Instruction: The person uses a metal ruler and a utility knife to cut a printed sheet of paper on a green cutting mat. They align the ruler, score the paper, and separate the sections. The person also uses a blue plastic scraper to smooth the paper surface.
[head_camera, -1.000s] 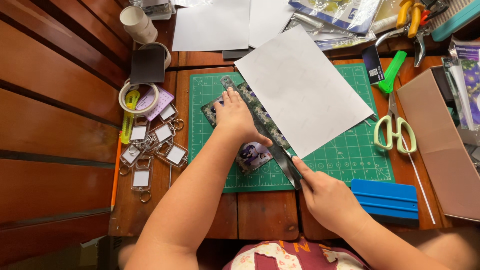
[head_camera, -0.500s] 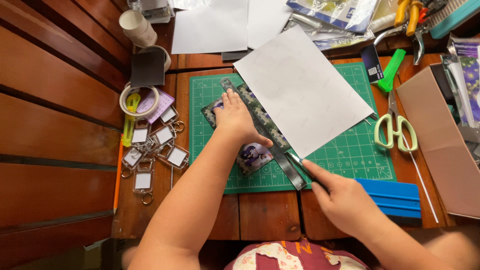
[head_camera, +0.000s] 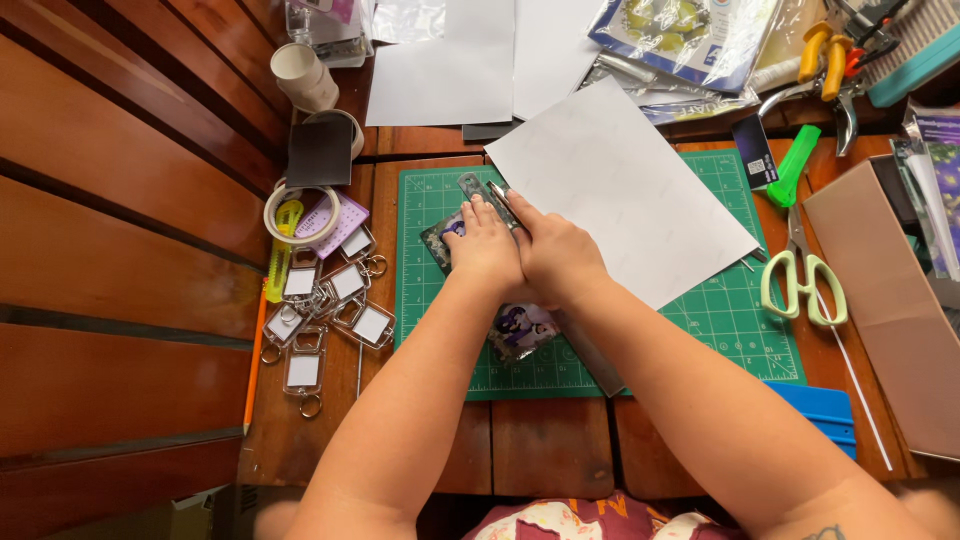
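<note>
While flat, two hands (head_camera: 520, 255) on one ruler (head_camera: 590, 350).

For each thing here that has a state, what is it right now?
Left hand: pressing down on ruler.
Right hand: holding knife at the ruler's far end.
Scissors: lying with blades closed.
White sheet: flat, partly over mat.
Printed picture: flat under the wrists.

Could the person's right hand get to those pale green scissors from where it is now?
Probably yes. The scissors lie uncovered at the cutting mat's right edge, and only a flat white sheet lies between them and the right hand. That hand, though, seems to hold a small cutter against a ruler.
</note>
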